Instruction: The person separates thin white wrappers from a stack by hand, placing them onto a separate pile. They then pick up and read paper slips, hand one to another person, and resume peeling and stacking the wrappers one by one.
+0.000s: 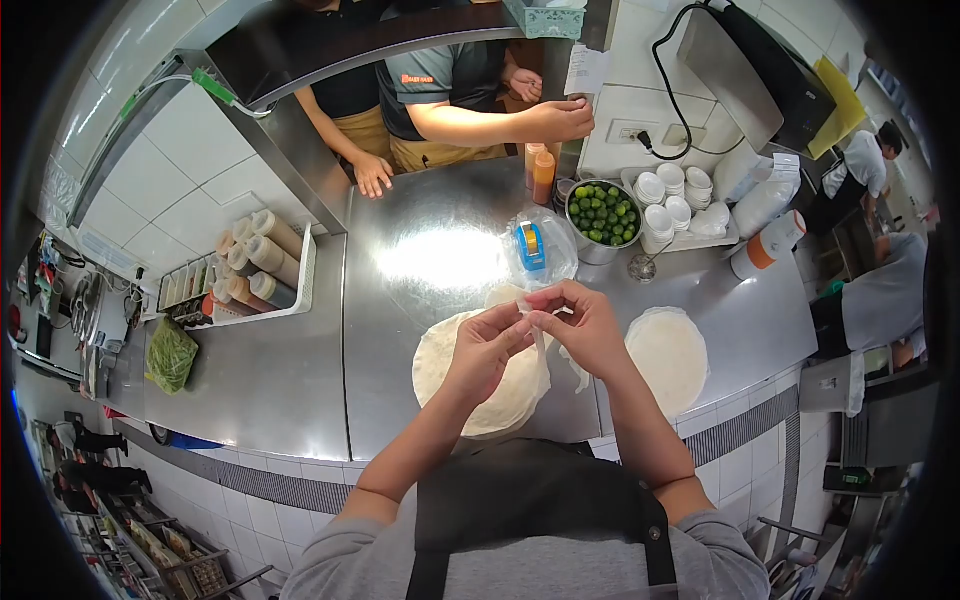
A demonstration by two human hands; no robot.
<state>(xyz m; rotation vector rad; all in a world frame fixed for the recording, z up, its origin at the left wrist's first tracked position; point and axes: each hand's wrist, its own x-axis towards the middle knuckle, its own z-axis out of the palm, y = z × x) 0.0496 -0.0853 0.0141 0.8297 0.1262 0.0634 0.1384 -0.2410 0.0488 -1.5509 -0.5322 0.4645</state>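
Observation:
My left hand (488, 345) and my right hand (580, 325) meet in front of me, both with fingers pinched together. Between the fingertips runs a thin, whitish strip (541, 352) that dangles downward; its material is hard to make out. Below my left hand lies a stack of round, flat dough sheets (440, 375), partly covered by the hand and forearm. A second stack of round dough sheets (668, 360) lies to the right of my right forearm. Just beyond my fingers, a blue tape dispenser (531, 248) rests on a clear plastic bag or lid (565, 250).
Green citrus fruits fill a metal pot (598, 252) beside a tray of white lidded cups (675, 200). Sauce bottles (270, 265) stand in a white basket at left, near a bagged green vegetable (172, 355). Two people (440, 110) stand across the steel counter (410, 210).

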